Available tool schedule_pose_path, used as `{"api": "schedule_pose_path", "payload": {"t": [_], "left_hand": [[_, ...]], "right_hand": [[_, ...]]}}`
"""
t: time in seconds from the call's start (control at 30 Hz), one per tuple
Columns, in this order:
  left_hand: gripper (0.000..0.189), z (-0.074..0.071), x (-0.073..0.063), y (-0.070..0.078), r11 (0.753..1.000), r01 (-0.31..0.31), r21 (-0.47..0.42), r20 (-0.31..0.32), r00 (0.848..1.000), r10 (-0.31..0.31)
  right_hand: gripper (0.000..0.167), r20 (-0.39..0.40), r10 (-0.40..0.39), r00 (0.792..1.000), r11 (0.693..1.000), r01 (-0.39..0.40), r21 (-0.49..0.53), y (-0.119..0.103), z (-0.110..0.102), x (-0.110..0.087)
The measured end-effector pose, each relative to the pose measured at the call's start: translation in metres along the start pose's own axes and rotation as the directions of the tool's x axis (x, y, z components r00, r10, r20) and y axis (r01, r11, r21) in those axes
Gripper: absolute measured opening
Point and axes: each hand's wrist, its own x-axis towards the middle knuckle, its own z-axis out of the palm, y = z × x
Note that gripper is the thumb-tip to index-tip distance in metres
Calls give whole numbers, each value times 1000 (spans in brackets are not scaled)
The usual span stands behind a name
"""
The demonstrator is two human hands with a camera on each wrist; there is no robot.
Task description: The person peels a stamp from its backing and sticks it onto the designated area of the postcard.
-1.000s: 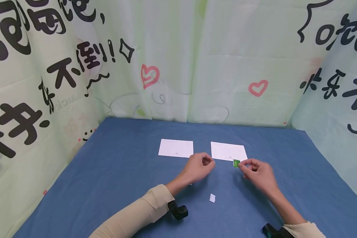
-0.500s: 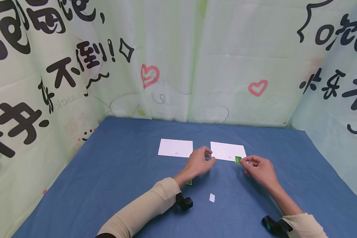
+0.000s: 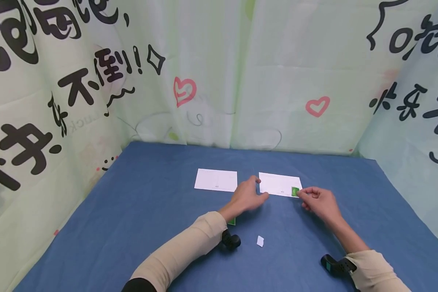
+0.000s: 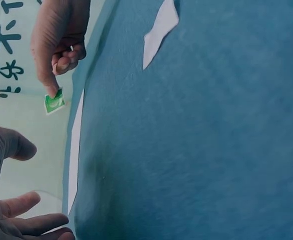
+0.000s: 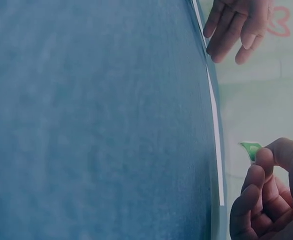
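Between thumb and forefinger, my right hand (image 3: pixel 321 205) pinches a small green stamp (image 3: pixel 295 191) with a pale border. In the head view the stamp overlaps the near right corner of the right-hand white envelope (image 3: pixel 277 183). The right wrist view shows the stamp (image 5: pixel 251 149) held up at the fingertips, slightly bent. My left hand (image 3: pixel 246 195) is at the envelope's left edge, thumb and fingers spread apart, holding nothing. The left wrist view has the stamp (image 4: pixel 54 102) standing apart from the envelope (image 4: pixel 75 155), seen nearly edge-on.
A second white envelope (image 3: pixel 216 179) lies to the left on the blue cloth (image 3: pixel 149 227). Partly hidden by the left wrist is another green stamp (image 3: pixel 232 222). A white paper scrap (image 3: pixel 260 241) lies nearer me. Printed curtains (image 3: pixel 277 81) surround the table.
My right hand has carried the stamp slightly right and away from me, over the envelope's corner. The left hand has shifted slightly right and its fingers have spread, uncovering part of the other stamp.
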Motion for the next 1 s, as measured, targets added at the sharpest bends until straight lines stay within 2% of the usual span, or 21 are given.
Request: {"api": "schedule_pose_path", "payload": {"t": [0.27,0.4,0.7,1.0], "left_hand": [[50,0,12,10,992,-43,116,2,999,44],[50,4,16,13,987,-42,154,-4,999,43],[50,9,21,12,988,-14,154,-3,1000,14],[50,8,28,5,982,-45,183,-2,999,46]], "right_hand": [[40,5,21,1000,1000,-21,-10,5,-3,10],[40,8,31,999,999,-31,-9,8,-4,15],[39,8,48,999,999,-48,-23,8,-9,23],[43,-3,68,998,998,-68,-14,15,-12,31]]}}
